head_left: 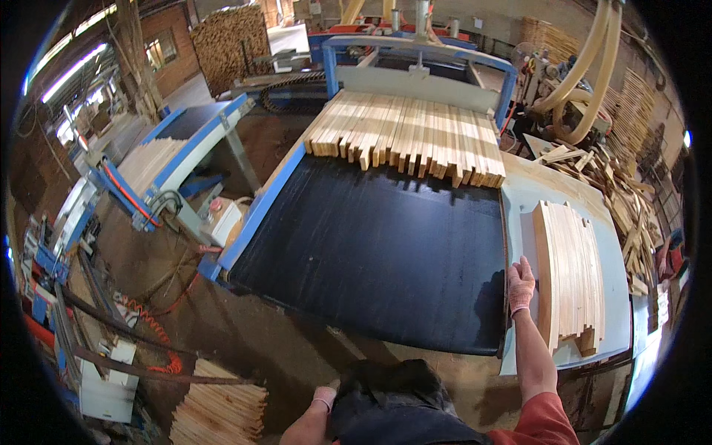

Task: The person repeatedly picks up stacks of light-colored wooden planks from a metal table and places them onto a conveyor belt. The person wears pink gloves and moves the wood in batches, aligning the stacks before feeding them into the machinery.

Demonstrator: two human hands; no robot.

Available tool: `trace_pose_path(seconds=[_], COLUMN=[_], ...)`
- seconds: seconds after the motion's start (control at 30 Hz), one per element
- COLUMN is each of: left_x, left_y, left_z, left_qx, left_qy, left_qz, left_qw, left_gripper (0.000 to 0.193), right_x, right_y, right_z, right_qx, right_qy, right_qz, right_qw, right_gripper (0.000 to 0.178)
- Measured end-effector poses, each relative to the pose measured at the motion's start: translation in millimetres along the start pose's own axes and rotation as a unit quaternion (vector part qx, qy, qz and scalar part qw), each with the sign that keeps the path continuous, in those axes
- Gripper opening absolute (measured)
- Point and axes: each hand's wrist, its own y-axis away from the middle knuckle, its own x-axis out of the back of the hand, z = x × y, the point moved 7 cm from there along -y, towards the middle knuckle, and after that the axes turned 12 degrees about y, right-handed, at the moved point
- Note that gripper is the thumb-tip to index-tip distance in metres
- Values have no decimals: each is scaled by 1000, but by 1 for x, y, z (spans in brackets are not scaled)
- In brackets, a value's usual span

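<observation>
Along the right edge of the black belt (371, 245), reaches forward with the right hand (521, 283), gloved, with fingers partly stretched and loosely parted, showing no hold on anything; cannot tell whether touching the belt's side. Has the near stack of boards (571, 274) just to the right of that hand, lying lengthwise on the pale table (614, 274), with a narrow strip of tabletop left open between. Carries the left hand (324, 397) low beside the dark apron (393, 393), well short of the belt's near edge; cannot tell how far open or whether gripping, with fingers mostly hidden. Faces a wide row of boards (408, 133) at the belt's far end, laid side by side with uneven near ends, close to the blue frame (419, 43). Gets broad open room on the belt from those uneven ends down to the rounded near edge, bounded on the left by the blue rail (263, 211). Stands with a band of floor (289, 348) before that near edge, narrowed at lower left by a pile of slats (219, 404). Meets a heap of offcuts (623, 215) beyond the pale table's outer edge.
</observation>
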Motion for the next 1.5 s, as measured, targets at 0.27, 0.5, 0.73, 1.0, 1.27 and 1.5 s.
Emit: trace_pose_path(seconds=[0.27,0.5,0.73,1.0,1.27,1.5], left_x=[-53,-93,-173,-260,-275,-199], left_y=[48,52,43,40,53,33], left_z=[-12,-9,115,224,228,168], left_qx=[66,144,105,35,49,96], left_qy=[-247,35,45,-31,-85,-104], left_qz=[-99,11,-63,-136,-143,-24], left_qw=[962,989,991,990,985,990], left_gripper=[41,40,41,42,44,46], right_x=[-6,16,25,178,334,320], right_y=[25,13,211,339,449,464], right_z=[-60,5,-41,192,424,373], right_qx=[3,-24,151,-161,-494,-477], right_qy=[56,-111,-113,152,280,216], right_qz=[6,-36,-402,-451,-308,-273], right_qw=[998,993,896,865,763,807], right_gripper=[37,57,51,62,44,49])
